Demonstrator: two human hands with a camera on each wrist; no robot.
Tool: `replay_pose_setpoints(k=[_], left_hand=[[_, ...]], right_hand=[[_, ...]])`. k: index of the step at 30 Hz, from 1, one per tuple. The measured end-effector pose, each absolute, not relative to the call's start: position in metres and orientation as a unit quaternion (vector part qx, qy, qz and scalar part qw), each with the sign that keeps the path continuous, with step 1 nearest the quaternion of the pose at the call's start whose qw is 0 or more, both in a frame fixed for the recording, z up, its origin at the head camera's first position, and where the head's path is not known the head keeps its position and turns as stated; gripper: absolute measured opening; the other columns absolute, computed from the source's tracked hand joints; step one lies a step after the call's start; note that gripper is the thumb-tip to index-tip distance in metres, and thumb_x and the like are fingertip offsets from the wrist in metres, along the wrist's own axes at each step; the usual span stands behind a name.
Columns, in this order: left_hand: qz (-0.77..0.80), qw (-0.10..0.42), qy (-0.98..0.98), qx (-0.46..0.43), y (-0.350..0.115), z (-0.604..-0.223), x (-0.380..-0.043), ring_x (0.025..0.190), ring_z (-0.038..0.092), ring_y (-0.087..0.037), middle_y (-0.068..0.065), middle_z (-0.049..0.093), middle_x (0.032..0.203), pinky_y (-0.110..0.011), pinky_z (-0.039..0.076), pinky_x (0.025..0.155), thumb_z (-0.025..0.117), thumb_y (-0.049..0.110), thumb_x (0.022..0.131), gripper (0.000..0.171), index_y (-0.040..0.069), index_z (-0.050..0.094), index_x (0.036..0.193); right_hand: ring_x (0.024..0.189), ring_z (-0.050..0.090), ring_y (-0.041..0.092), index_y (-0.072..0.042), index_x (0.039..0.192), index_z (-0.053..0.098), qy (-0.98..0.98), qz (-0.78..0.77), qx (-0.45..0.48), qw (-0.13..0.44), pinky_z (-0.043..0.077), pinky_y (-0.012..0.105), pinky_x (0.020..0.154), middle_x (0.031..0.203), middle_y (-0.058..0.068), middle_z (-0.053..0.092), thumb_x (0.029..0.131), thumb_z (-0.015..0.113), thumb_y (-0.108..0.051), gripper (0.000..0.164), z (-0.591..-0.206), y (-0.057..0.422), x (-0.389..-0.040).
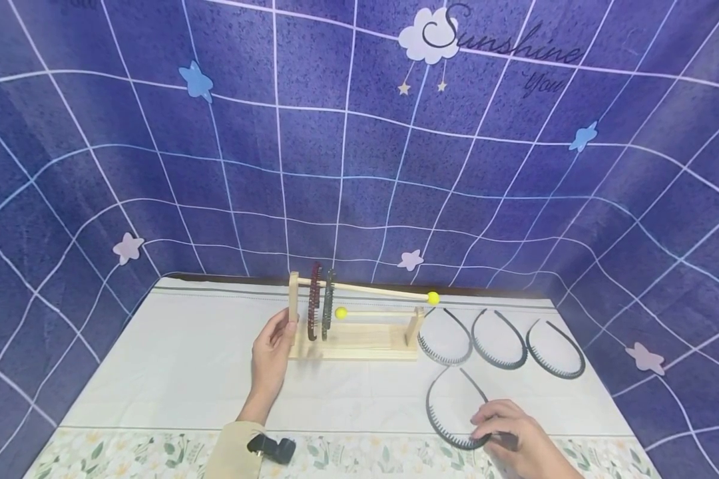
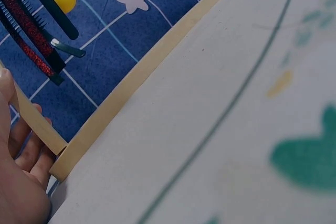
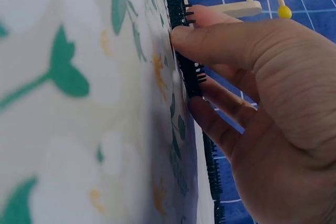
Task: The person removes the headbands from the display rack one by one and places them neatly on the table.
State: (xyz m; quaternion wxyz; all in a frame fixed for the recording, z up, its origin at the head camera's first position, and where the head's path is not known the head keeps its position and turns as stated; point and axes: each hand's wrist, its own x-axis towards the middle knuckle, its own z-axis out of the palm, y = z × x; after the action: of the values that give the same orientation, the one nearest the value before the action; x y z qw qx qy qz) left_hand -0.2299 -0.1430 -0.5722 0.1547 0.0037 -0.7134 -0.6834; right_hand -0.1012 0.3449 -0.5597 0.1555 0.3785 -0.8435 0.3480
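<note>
Headband (image 1: 445, 434), we are pinching it in our right hand (image 1: 515, 429), before the wooden rack (image 1: 353, 342), whose left post (image 1: 293, 299) our left hand (image 1: 272, 347) is gripping

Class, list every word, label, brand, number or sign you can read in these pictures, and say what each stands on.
"Sunshine": on the blue backdrop cloth, its S overlapping the white cloud.
"You": same cloth, below "Sunshine".
Top left, same cloth: faint, cut-off lettering, perhaps "You"; not certain.
I can read nothing on the headbands or wooden stand.
</note>
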Motion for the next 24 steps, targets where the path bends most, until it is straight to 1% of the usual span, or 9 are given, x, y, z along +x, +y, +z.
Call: replay_pose_setpoints(k=[5,6,8,10,12,15,18,20,24], left_hand=[[-0.685,0.15,-0.713,0.002,-0.143,-0.571,-0.229,0.141,0.062,-0.03,-0.017,0.065,0.151,-0.013,0.052,0.114,0.062,0.038,0.116,0.052,0.007,0.057,0.158],[-0.686,0.15,-0.712,0.001,-0.143,-0.57,-0.229,0.14,0.063,-0.026,-0.017,0.065,0.151,-0.013,0.052,0.114,0.062,0.037,0.116,0.052,0.007,0.057,0.158],[-0.689,0.15,-0.709,-0.001,-0.143,-0.57,-0.228,0.139,0.063,-0.023,-0.017,0.065,0.151,-0.013,0.052,0.115,0.063,0.036,0.116,0.051,0.007,0.057,0.158],[-0.69,0.151,-0.708,-0.002,-0.143,-0.569,-0.228,0.137,0.063,-0.017,-0.017,0.066,0.15,-0.013,0.052,0.115,0.063,0.036,0.116,0.051,0.007,0.058,0.158],[-0.691,0.152,-0.707,-0.003,-0.143,-0.569,-0.228,0.134,0.064,-0.011,-0.017,0.066,0.15,-0.013,0.052,0.115,0.063,0.035,0.116,0.05,0.007,0.058,0.157],[-0.692,0.153,-0.705,-0.004,-0.143,-0.569,-0.228,0.13,0.063,-0.003,-0.018,0.066,0.149,-0.014,0.052,0.115,0.063,0.034,0.116,0.05,0.007,0.058,0.157],[-0.695,0.155,-0.703,-0.003,-0.144,-0.57,-0.229,0.127,0.063,0.001,-0.018,0.066,0.149,-0.014,0.052,0.115,0.063,0.033,0.116,0.05,0.006,0.058,0.157],[-0.698,0.156,-0.699,0.0,-0.144,-0.57,-0.229,0.126,0.064,0.001,-0.019,0.066,0.148,-0.014,0.053,0.114,0.064,0.032,0.116,0.049,0.005,0.059,0.157],[-0.703,0.16,-0.692,0.003,-0.143,-0.57,-0.229,0.124,0.066,-0.001,-0.02,0.067,0.146,-0.015,0.054,0.113,0.066,0.028,0.115,0.047,0.003,0.06,0.155]], right_hand=[[0.126,0.064,0.014,-0.024,0.114,0.082,-0.841,0.385,0.353,0.138,0.039,0.008,0.122,0.123,0.004,0.076,0.069,0.09,0.018,0.062,-0.555,0.345,-0.098],[0.126,0.064,0.013,-0.023,0.114,0.082,-0.839,0.395,0.348,0.135,0.045,0.01,0.118,0.124,0.005,0.076,0.07,0.09,0.018,0.06,-0.555,0.346,-0.098],[0.125,0.064,0.011,-0.019,0.116,0.081,-0.837,0.411,0.34,0.127,0.057,0.015,0.109,0.125,0.007,0.075,0.074,0.089,0.017,0.056,-0.554,0.346,-0.097],[0.125,0.064,0.009,-0.018,0.117,0.081,-0.836,0.42,0.33,0.122,0.063,0.019,0.101,0.125,0.008,0.074,0.078,0.089,0.016,0.052,-0.554,0.346,-0.096],[0.125,0.065,0.008,-0.017,0.118,0.08,-0.834,0.43,0.325,0.121,0.066,0.021,0.096,0.125,0.008,0.075,0.082,0.088,0.015,0.049,-0.553,0.345,-0.096],[0.116,0.067,0.01,-0.013,0.12,0.08,-0.824,0.441,0.334,0.123,0.062,0.018,0.087,0.122,0.008,0.076,0.084,0.085,0.016,0.047,-0.549,0.341,-0.097],[0.106,0.068,0.013,-0.01,0.122,0.079,-0.809,0.462,0.345,0.113,0.06,0.024,0.075,0.119,0.008,0.077,0.086,0.081,0.019,0.046,-0.544,0.335,-0.099],[0.104,0.068,0.014,-0.009,0.123,0.078,-0.804,0.474,0.344,0.104,0.059,0.025,0.073,0.118,0.007,0.077,0.088,0.078,0.021,0.046,-0.539,0.33,-0.1],[0.106,0.07,0.015,-0.007,0.124,0.077,-0.794,0.499,0.336,0.085,0.063,0.026,0.077,0.116,0.008,0.077,0.09,0.073,0.024,0.046,-0.529,0.319,-0.101]])
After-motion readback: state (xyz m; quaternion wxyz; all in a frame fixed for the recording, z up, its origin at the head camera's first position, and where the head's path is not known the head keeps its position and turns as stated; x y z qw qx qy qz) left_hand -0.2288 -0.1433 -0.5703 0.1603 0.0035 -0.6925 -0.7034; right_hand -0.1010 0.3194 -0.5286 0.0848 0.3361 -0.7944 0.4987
